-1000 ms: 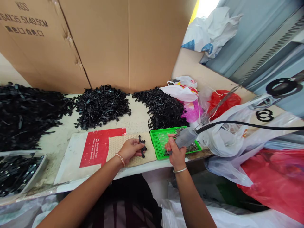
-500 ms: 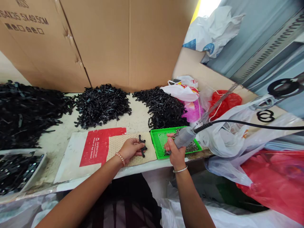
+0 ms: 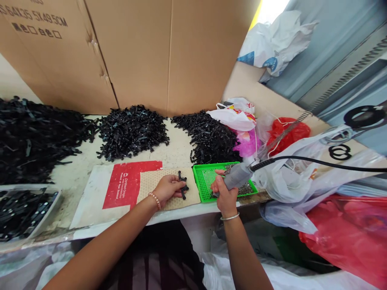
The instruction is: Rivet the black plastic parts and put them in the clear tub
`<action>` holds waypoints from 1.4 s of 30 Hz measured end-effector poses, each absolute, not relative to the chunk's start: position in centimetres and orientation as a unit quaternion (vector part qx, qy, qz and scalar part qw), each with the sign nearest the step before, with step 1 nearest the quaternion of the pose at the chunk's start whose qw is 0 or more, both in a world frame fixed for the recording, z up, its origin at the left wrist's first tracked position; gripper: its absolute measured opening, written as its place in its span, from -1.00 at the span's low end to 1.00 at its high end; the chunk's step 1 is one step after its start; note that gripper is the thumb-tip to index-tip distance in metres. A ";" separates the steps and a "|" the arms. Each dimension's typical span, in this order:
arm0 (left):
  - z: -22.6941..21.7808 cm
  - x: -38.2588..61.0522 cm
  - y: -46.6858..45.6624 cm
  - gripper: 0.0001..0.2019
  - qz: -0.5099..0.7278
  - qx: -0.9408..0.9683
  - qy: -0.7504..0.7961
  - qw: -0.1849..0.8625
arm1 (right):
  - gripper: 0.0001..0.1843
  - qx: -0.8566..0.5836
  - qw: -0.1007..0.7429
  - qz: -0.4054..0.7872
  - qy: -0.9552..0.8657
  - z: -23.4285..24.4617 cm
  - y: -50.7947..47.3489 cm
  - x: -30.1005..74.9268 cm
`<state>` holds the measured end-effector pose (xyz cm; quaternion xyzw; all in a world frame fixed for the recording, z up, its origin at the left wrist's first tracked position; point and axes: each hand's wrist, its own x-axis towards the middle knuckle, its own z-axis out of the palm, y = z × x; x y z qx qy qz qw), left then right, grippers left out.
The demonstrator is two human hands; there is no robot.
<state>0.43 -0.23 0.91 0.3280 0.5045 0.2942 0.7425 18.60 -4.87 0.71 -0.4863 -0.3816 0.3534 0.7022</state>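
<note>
My left hand (image 3: 168, 191) pinches a small black jointed plastic piece (image 3: 183, 185) over a textured beige pad (image 3: 148, 182). My right hand (image 3: 224, 194) is wrapped round a grey electric screwdriver (image 3: 236, 175), which hangs from a coiled spring and trails a black cable. The tool tilts down toward a green perforated tray (image 3: 197, 189); its tip is hidden by my hand. Small metal screws (image 3: 247, 188) lie in the tray's right part.
Behind the pad are heaps of black plastic pieces, one in the middle (image 3: 133, 133) and one by the tray (image 3: 211, 137). A white bin (image 3: 56, 201) of similar parts stands left. A large cardboard box (image 3: 142, 56) rises behind. Plastic bags (image 3: 284, 181) crowd the right side.
The whole view has shifted slightly. My left hand still pinches the black piece and my right hand still grips the screwdriver over the tray, with hardly any movement.
</note>
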 end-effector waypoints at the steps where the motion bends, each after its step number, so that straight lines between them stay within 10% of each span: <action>1: 0.9 0.4 -0.2 -0.82 0.293 0.327 0.504 0.744 | -0.66 -0.480 0.711 0.351 -0.374 1.2 -4.9 18.5; 42: 0.6 0.7 -0.1 -0.84 0.298 0.325 0.491 0.751 | -0.70 -0.386 0.750 0.430 -0.320 3.4 -1.9 11.7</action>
